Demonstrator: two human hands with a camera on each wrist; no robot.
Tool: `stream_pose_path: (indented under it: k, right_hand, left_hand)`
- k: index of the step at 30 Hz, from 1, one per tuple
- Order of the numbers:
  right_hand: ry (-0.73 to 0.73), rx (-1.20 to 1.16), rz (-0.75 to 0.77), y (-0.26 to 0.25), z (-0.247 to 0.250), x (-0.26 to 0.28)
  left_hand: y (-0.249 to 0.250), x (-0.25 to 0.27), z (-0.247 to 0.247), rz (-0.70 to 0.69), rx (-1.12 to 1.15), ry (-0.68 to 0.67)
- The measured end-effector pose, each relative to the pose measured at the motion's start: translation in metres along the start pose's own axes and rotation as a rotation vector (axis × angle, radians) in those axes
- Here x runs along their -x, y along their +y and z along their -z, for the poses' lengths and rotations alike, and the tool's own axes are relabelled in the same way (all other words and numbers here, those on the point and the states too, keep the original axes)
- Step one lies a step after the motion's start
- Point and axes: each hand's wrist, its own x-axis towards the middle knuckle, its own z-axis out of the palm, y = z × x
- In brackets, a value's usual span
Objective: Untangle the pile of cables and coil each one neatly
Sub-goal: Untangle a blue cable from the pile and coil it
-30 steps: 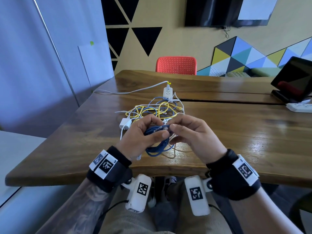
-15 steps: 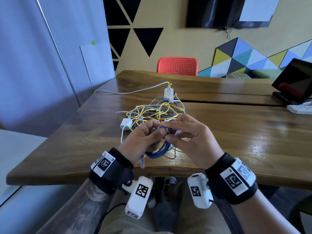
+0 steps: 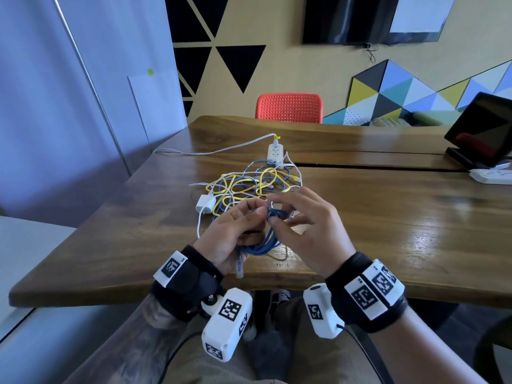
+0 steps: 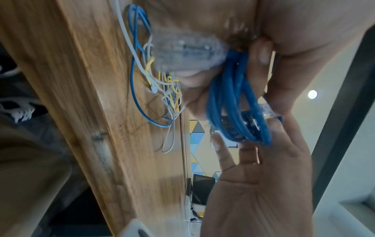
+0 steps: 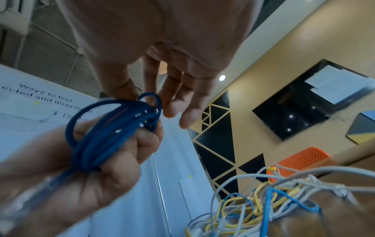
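Observation:
A dark blue cable point(image 3: 261, 242), wound into a small coil, is gripped by my left hand point(image 3: 243, 220) just above the table's near edge. One clear plug point(image 3: 238, 266) hangs below that hand. My right hand point(image 3: 277, 210) pinches the cable's other end at the top of the coil, its other fingers spread. In the left wrist view the coil point(image 4: 237, 102) runs between both hands, with a blurred clear plug point(image 4: 188, 51) close to the lens. In the right wrist view a small loop stands at the top of the coil point(image 5: 113, 128). The tangled pile point(image 3: 249, 184) of yellow, light blue and white cables lies behind the hands.
A white power strip point(image 3: 275, 152) with a white lead lies behind the pile, and a white charger block point(image 3: 205, 204) lies at its left. A tablet on a stand point(image 3: 482, 134) and another power strip point(image 3: 493, 176) sit at the far right. A red chair point(image 3: 288, 108) stands beyond the wooden table point(image 3: 388, 231).
My right hand has turned and opened its outer fingers while working the cable end round the top of the coil. The left hand has tilted, and the clear plug now hangs free below it.

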Motion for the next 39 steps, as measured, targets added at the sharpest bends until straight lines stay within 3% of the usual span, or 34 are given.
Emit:
stream_pose_path:
  k: [6,11,18,22,28,31,36,39]
  right_hand:
    - [-0.019,-0.073,-0.141,-0.001,0.004,-0.008]
    - [-0.149,-0.171,-0.185,-0.003,0.017,-0.014]
    - [-0.028,-0.05,-0.203,0.0,0.007,-0.017]
    - [0.13,-0.352,-0.344,-0.005,0.006,-0.022]
    - [0.269,-0.469,-0.344,-0.002,-0.003,-0.017]
    - [0.192,-0.511,-0.392,0.003,-0.009,-0.015]
    - [-0.1,-0.402,-0.392,0.014,-0.029,0.001]
    - [-0.077,-0.43,-0.405,0.015,-0.037,0.0]
  left_hand:
    - [0.001,-0.001,-0.003,-0.011,-0.035,-0.003]
    - [0.005,0.0,0.002,-0.041,-0.125,-0.008]
    - [-0.001,0.0,-0.003,-0.061,-0.172,-0.015]
    - [-0.004,-0.001,-0.004,-0.129,-0.247,0.022]
    - [0.002,-0.002,0.001,-0.206,-0.334,0.09]
    - [0.001,-0.002,0.003,-0.2,-0.318,0.14]
    - [0.004,-0.006,0.006,-0.23,-0.128,0.23]
    - [0.006,-0.009,0.01,-0.245,-0.094,0.268]
